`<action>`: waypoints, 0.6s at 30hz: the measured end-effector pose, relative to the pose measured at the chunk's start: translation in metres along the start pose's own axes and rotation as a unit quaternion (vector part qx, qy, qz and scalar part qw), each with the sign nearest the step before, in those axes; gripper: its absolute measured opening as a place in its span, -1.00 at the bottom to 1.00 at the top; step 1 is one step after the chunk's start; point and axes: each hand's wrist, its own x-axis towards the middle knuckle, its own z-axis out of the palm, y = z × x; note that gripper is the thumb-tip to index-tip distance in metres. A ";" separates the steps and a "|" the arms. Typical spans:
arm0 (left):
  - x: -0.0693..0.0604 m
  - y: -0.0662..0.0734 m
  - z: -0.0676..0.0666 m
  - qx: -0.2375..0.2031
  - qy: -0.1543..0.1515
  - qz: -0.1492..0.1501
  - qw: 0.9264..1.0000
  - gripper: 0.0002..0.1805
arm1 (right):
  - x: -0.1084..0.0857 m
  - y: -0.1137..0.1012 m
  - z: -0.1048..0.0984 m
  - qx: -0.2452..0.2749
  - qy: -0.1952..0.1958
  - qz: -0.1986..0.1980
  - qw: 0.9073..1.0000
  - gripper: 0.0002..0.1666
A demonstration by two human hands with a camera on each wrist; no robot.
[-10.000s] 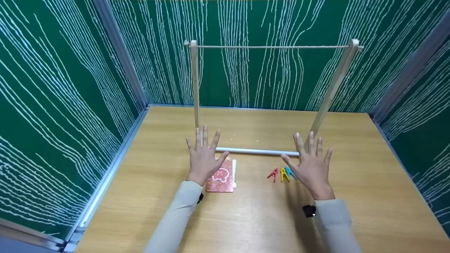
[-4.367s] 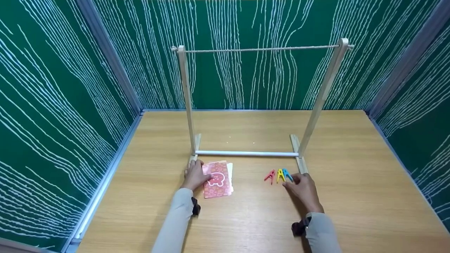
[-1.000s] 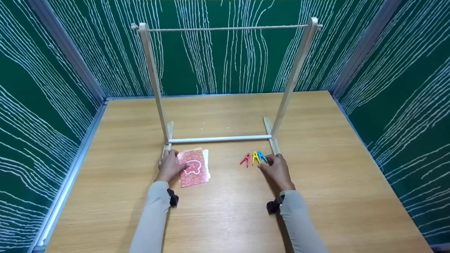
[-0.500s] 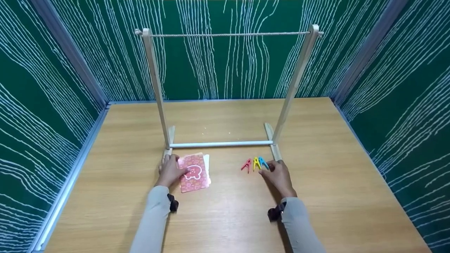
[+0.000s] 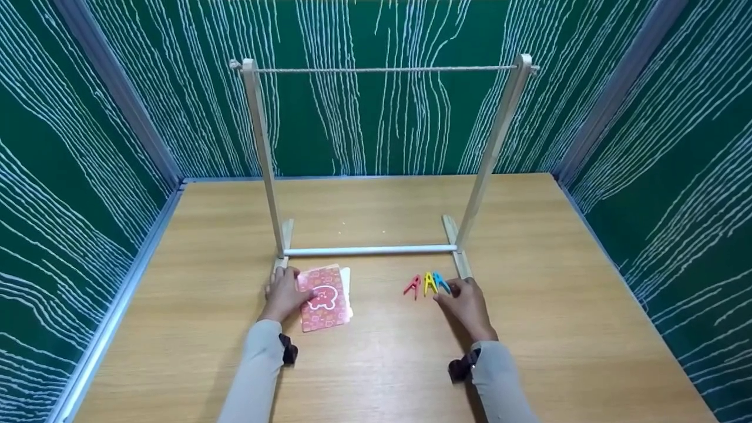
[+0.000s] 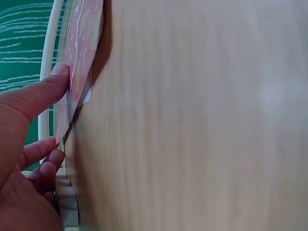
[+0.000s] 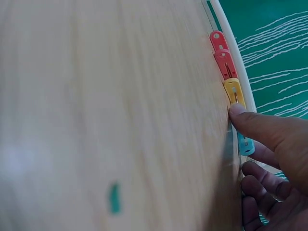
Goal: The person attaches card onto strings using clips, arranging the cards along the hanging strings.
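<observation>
Lowered since earlier, my left hand (image 5: pixel 284 298) pinches the pink card (image 5: pixel 325 302), centre-left.
My right hand (image 5: pixel 466 304) pinches the blue clip (image 5: pixel 440 282); light grips suit both.

i face a wood-grain table (image 5: pixel 376 376) with pale specks (image 5: pixel 383 231) toward its far side. green, white-lined walls (image 5: pixel 376 47) enclose its far, left and right sides. grey posts (image 5: pixel 120 88) stand at both far corners. a metal rail (image 5: pixel 94 352) runs along the left edge.

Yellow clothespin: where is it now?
In the head view, the yellow clothespin lies on the table, right of centre, between the red clothespin and the blue clothespin, close to the right hand.
</observation>
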 end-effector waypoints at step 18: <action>0.002 0.002 0.000 0.009 0.003 0.001 1.000 -0.26 | 0.002 0.000 -0.004 -0.037 -0.004 -0.007 0.999 -0.58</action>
